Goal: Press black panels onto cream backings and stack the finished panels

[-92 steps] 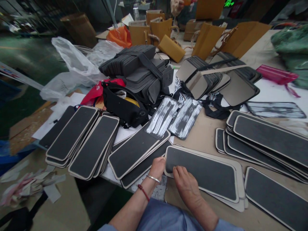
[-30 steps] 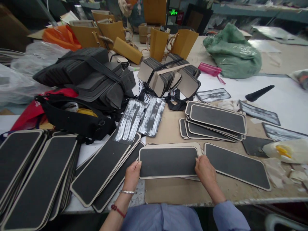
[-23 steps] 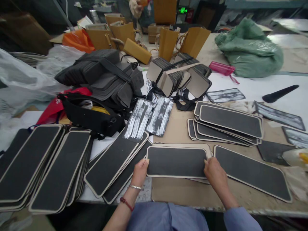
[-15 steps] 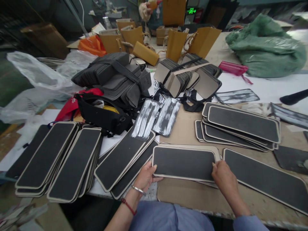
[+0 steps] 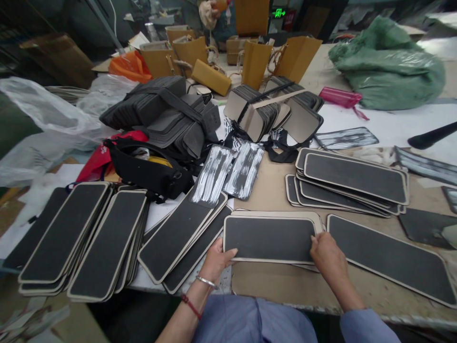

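A dark grey rounded panel with a pale border (image 5: 269, 239) lies in front of me, on top of a few like it. My left hand (image 5: 217, 261) grips its left end, thumb on the upper face and fingers beneath. At the right end, my right hand (image 5: 327, 252) pinches the edge between thumb and curled fingers. Another bordered panel (image 5: 389, 257) rests on the table just right of that hand. Left of my left hand, more panels (image 5: 178, 243) lie slanted, with a white-streaked dark board (image 5: 210, 174) across their upper end.
Two tall stacks of panels (image 5: 107, 243) stand at the left; a further stack (image 5: 353, 176) lies at right. Behind are a black waist bag (image 5: 143, 166), strapped bundles of grey boards (image 5: 160, 109), mustard bags (image 5: 298, 57) and a green sack (image 5: 389, 71). Cardboard (image 5: 264, 281) covers the table's front.
The view has shifted slightly, so most things sit a little further left and higher. Both hands keep hold of the panel's ends; its front edge now sits slightly lower relative to my left thumb.
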The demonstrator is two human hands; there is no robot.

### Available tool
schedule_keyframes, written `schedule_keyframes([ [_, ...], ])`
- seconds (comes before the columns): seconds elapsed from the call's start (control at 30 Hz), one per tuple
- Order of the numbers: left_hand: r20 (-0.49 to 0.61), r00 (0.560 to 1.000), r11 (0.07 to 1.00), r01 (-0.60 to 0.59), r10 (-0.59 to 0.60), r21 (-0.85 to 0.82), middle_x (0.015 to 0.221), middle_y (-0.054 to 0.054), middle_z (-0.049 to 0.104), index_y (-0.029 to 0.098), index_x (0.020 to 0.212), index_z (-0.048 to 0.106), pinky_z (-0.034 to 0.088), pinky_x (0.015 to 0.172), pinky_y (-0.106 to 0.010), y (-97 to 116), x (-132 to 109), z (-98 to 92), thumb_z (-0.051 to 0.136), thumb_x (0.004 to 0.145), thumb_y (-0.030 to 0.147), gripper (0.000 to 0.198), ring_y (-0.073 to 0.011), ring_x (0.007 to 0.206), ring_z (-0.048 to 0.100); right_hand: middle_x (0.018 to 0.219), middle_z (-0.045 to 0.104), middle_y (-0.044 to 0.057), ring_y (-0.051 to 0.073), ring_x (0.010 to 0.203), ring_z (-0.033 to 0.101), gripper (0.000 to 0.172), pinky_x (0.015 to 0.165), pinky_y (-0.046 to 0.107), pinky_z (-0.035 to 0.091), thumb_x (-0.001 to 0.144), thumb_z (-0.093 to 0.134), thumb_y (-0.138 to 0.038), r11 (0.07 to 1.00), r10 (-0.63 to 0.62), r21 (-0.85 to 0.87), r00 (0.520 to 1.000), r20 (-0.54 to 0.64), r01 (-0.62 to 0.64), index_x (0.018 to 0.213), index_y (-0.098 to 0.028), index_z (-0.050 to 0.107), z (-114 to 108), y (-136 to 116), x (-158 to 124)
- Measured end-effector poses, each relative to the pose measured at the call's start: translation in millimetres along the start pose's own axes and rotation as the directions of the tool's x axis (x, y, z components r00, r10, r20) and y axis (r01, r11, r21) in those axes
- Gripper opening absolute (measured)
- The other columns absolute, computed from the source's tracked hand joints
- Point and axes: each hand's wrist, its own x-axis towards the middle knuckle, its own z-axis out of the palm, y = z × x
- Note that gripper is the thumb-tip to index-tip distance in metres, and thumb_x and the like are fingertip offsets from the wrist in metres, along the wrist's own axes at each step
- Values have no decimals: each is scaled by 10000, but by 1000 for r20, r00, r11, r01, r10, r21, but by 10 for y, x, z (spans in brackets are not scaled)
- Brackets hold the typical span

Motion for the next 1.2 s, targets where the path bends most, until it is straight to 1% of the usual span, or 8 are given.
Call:
schedule_keyframes([
  [0.13, -65, 992, 993, -102, 106, 66, 909, -88, 673, 108, 1019, 538, 463, 813, -313, -61, 8, 54, 729, 517, 150, 538, -201, 844, 613, 848, 589, 107, 216, 782, 591, 202, 630, 291, 374, 897, 351, -261, 1000, 12, 2, 1000, 18, -12, 891, -118, 492, -19, -13, -7],
  [0.33, -108, 988, 991, -98, 108, 90, 864, -84, 678, 85, 981, 553, 460, 798, -308, -114, 24, 83, 674, 524, 109, 473, -188, 792, 611, 854, 587, 111, 217, 779, 588, 195, 637, 297, 371, 893, 361, -258, 999, 34, 32, 999, 20, -35, 904, -114, 492, 3, -7, -5],
  [0.53, -93, 996, 1000, 8, -10, -27, 834, -62, 684, 128, 966, 550, 493, 728, -292, -45, 6, 93, 663, 547, 94, 436, -185, 772, 629, 847, 585, 103, 212, 778, 580, 180, 640, 291, 370, 887, 360, -247, 997, 24, 74, 1000, 12, -25, 882, -127, 493, 18, 6, 2],
  [0.67, -59, 994, 984, 79, -89, -160, 949, -91, 672, 148, 996, 561, 521, 773, -331, 54, 3, 114, 626, 714, 223, 299, -194, 892, 625, 847, 581, 116, 215, 778, 572, 175, 636, 291, 366, 882, 357, -234, 992, 35, 118, 999, 3, -35, 875, -124, 493, 42, 5, 3],
  [0.93, -186, 972, 979, 110, -141, -171, 915, -100, 692, 121, 1011, 584, 529, 810, -354, 108, 40, 170, 500, 809, 113, 218, -192, 937, 627, 877, 596, 112, 200, 833, 566, 245, 716, 285, 420, 882, 334, -234, 977, 62, 208, 992, -109, -38, 984, -95, 508, 22, 167, 7],
  [1.0, -190, 971, 979, 113, -145, -169, 913, -102, 694, 116, 1015, 585, 529, 813, -353, 119, 34, 184, 490, 816, 106, 221, -190, 937, 628, 987, 576, 171, 245, 952, 529, 311, 822, 345, 414, 884, 339, -246, 984, 4, 174, 973, -230, 38, 1065, -51, 499, 0, 55, -70],
  [1.07, -205, 968, 980, 113, -146, -165, 899, -98, 698, 116, 1016, 585, 529, 815, -347, 126, 27, 196, 489, 817, 100, 222, -187, 935, 630, 1103, 541, 205, 280, 1058, 477, 382, 909, 404, 388, 881, 364, -278, 966, -154, 144, 924, -349, 215, 1153, -33, 473, 15, -176, -192],
  [1.2, -251, 956, 982, 118, -153, -151, 886, -92, 702, 119, 1025, 584, 534, 808, -347, 117, 36, 214, 481, 815, 82, 236, -183, 905, 642, 1361, 363, 162, 264, 1287, 264, 573, 1018, 431, 341, 833, 474, -314, 748, -557, 146, 732, -393, 648, 1334, -87, 311, 165, -722, -421],
])
